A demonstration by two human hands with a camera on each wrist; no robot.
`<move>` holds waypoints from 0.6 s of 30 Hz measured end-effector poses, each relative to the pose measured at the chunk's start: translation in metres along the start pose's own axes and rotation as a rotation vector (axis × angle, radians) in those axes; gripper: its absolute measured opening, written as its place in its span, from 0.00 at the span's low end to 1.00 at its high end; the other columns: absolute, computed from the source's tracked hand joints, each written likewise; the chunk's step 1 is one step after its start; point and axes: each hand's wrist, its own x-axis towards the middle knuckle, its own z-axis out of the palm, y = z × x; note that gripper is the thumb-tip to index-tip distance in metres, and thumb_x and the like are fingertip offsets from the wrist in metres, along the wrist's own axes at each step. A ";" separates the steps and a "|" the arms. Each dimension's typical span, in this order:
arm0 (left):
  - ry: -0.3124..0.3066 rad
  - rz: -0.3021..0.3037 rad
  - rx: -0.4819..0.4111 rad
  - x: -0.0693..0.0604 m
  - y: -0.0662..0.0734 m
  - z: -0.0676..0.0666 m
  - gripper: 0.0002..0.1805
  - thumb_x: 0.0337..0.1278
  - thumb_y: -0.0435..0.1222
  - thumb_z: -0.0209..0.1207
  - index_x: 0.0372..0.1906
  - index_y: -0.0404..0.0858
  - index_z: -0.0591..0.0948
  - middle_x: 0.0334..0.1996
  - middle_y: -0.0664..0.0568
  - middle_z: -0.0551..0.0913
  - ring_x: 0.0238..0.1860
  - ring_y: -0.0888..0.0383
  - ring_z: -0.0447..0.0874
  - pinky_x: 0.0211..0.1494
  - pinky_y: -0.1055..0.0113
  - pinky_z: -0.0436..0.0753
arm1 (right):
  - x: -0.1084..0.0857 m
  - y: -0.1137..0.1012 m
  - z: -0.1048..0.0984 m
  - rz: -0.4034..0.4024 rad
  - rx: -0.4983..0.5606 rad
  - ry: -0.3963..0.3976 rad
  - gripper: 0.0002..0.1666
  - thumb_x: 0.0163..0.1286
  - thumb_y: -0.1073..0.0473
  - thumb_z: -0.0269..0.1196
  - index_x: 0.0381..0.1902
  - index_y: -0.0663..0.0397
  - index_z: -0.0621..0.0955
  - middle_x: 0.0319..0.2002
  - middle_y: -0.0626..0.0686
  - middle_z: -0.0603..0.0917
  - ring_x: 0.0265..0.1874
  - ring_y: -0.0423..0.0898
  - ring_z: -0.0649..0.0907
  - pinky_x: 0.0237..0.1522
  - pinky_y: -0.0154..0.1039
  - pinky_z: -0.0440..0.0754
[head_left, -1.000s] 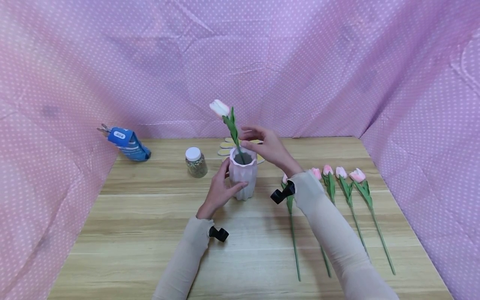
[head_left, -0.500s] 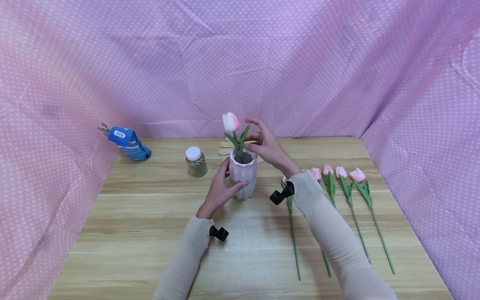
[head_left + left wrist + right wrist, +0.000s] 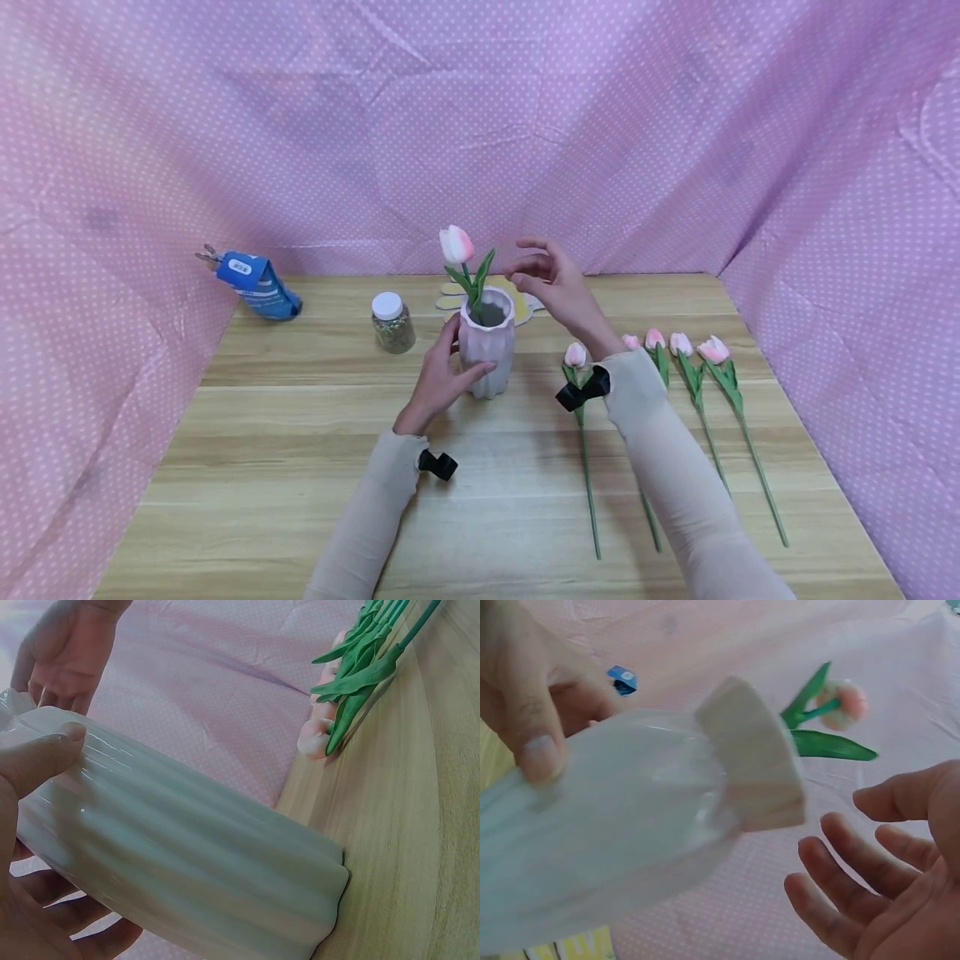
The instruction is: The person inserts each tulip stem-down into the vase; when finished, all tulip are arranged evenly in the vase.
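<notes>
A pale ribbed vase (image 3: pixel 487 354) stands upright on the table, one pink-and-white tulip (image 3: pixel 457 245) rising from its mouth and tilted slightly left. The left hand (image 3: pixel 438 379) grips the vase's side, its thumb across the front; in the left wrist view the fingers wrap round the vase (image 3: pixel 180 832). To the right of the vase mouth the right hand (image 3: pixel 558 287) is raised with loosely bent fingers and nothing in them. The right wrist view shows that hand (image 3: pixel 885 877) apart from the vase (image 3: pixel 630 817) and the tulip (image 3: pixel 844 703). The stem's lower end is hidden inside the vase.
Several tulips (image 3: pixel 713 350) lie at the right, partly under the right forearm. A white-lidded jar (image 3: pixel 393 325) stands left of the vase, a blue bag (image 3: pixel 258 287) lies farther left, and a flat yellow-and-white piece (image 3: pixel 522 302) is behind the vase. Pink dotted cloth hangs around the table.
The tulip has turned and sunk lower into the vase. The right hand has let go of it and moved off to the right. The left hand has stayed on the vase.
</notes>
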 end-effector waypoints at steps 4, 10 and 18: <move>-0.005 -0.005 0.000 0.000 0.000 0.001 0.48 0.54 0.43 0.72 0.77 0.46 0.59 0.71 0.46 0.71 0.71 0.46 0.72 0.70 0.47 0.77 | -0.007 -0.003 -0.011 0.009 0.032 0.074 0.26 0.72 0.69 0.59 0.66 0.63 0.69 0.48 0.53 0.85 0.44 0.37 0.86 0.45 0.33 0.88; -0.022 -0.029 -0.016 0.001 0.000 0.000 0.48 0.54 0.43 0.72 0.77 0.47 0.58 0.73 0.48 0.69 0.72 0.47 0.70 0.72 0.48 0.75 | -0.021 -0.004 -0.030 0.056 0.063 0.154 0.23 0.73 0.68 0.58 0.64 0.63 0.71 0.43 0.41 0.84 0.44 0.38 0.86 0.44 0.35 0.90; -0.006 0.008 -0.019 -0.001 -0.001 0.000 0.48 0.54 0.42 0.72 0.77 0.46 0.59 0.71 0.46 0.71 0.70 0.45 0.72 0.71 0.46 0.76 | -0.049 -0.001 -0.054 0.060 0.063 0.199 0.14 0.74 0.64 0.59 0.55 0.46 0.74 0.47 0.44 0.84 0.44 0.37 0.86 0.40 0.31 0.89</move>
